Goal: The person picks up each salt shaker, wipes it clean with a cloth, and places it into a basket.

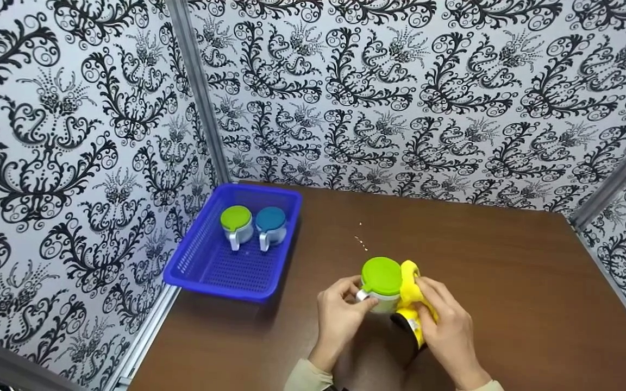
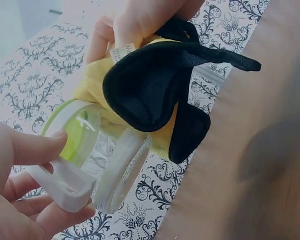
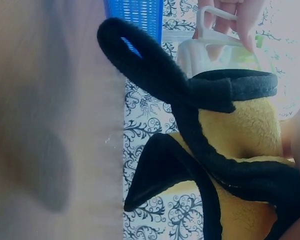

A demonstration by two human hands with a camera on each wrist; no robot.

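Observation:
In the head view my left hand (image 1: 340,317) grips a clear jar by its white handle (image 2: 70,187). The jar (image 1: 381,277) has a green flip lid and is held above the table, tilted on its side in the left wrist view. My right hand (image 1: 450,328) holds a yellow cloth (image 1: 412,290) with black edging, bunched against the jar's right side. Black trim and a loop (image 3: 140,65) hang from the cloth in the right wrist view. Folds of cloth hide part of the jar and some right fingertips.
On the left of the brown table (image 1: 508,271) stands a blue plastic basket (image 1: 182,271). In it are a green-lidded jar (image 1: 236,219) and a blue-lidded jar (image 1: 270,219), both with white handles. Small pale specks (image 1: 361,241) show on the table. Patterned walls (image 1: 400,98) enclose the back and sides.

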